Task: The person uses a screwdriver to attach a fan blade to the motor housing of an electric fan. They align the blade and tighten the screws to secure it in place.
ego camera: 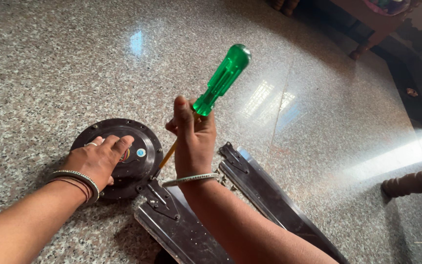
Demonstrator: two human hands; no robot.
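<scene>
A round dark fan motor housing is laid flat on a speckled granite floor. The left hand is pressed palm-down on the top of the housing, with the fingers held close together and pointed toward the hub, where coloured wires are exposed. A ring is worn on one finger, and bangles are worn at the left wrist.

A screwdriver with a translucent green handle and a yellow shaft is gripped by the right hand. The fingers are curled tightly around the lower part of the handle, and the upper part of the handle is left projecting above the fist. The tool is held tilted, with the shaft directed down and to the left; the tip is placed at the right edge of the housing, near the blade bracket. Whether the tip is seated in a screw cannot be told. A thin bangle is worn at the right wrist.

Two dark fan blades are laid on the floor and extend away from the housing toward the lower right. Carved wooden furniture legs are seen at the right edge.
</scene>
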